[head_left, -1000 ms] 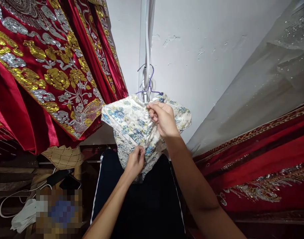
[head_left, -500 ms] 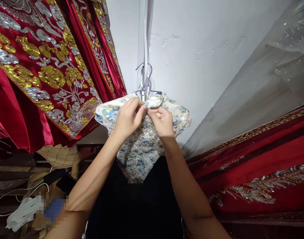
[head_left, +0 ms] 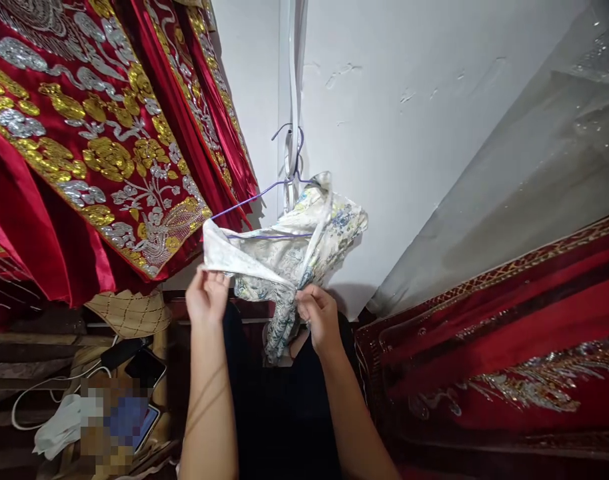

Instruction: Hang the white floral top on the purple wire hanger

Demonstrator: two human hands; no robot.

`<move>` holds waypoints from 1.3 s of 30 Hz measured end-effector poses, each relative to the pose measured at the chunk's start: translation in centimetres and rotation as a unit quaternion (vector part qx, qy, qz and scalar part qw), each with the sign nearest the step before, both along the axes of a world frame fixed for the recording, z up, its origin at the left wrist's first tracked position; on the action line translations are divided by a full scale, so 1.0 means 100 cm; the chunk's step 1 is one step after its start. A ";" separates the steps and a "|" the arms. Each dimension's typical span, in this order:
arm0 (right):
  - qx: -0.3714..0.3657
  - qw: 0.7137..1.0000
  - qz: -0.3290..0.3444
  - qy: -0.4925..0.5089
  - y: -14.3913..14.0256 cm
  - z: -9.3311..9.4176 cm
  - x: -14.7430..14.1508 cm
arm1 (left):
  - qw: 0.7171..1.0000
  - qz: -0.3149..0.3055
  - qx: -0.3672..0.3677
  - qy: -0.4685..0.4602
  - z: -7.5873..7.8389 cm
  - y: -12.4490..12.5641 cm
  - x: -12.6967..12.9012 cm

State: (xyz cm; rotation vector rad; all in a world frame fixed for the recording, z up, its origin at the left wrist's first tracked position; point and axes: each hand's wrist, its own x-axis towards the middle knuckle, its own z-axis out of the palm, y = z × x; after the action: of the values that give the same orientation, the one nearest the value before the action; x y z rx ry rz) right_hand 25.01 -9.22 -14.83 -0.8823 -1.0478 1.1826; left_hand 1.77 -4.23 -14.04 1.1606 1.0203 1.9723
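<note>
While both hands work at the hem: the small garment hangs half off its hanger against the wall
Left hand [head_left: 207, 298]: fingers closed on the pulled-out left edge of the floral garment [head_left: 284, 250], drawing it sideways
Right hand [head_left: 318, 315]: pinching the bunched lower middle of the same cloth, thumb on top
Hanger [head_left: 264, 213]: thin purple wire, left arm bared, right arm seemingly inside the cloth, though folds hide it
Hook: caught on a white strip running up the wall [head_left: 394, 133]
Doing it well: I judge it best to keep the pull even and gentle, so the wire neither snags the fabric nor slips its hook
Around: red embroidered robes [head_left: 84, 147] at left, another red cloth [head_left: 509, 347] at right, a phone [head_left: 144, 368] below left
</note>
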 end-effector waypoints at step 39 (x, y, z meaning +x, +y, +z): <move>0.160 0.957 -0.094 -0.221 0.081 0.087 0.065 | 0.788 -0.270 -0.147 0.533 0.010 -0.042 0.019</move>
State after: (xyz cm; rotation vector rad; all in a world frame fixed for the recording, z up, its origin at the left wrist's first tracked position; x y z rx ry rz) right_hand 31.54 -1.13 -6.10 -0.9840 -1.4337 0.6405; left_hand 3.68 -8.40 -13.07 2.1264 1.2242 0.5646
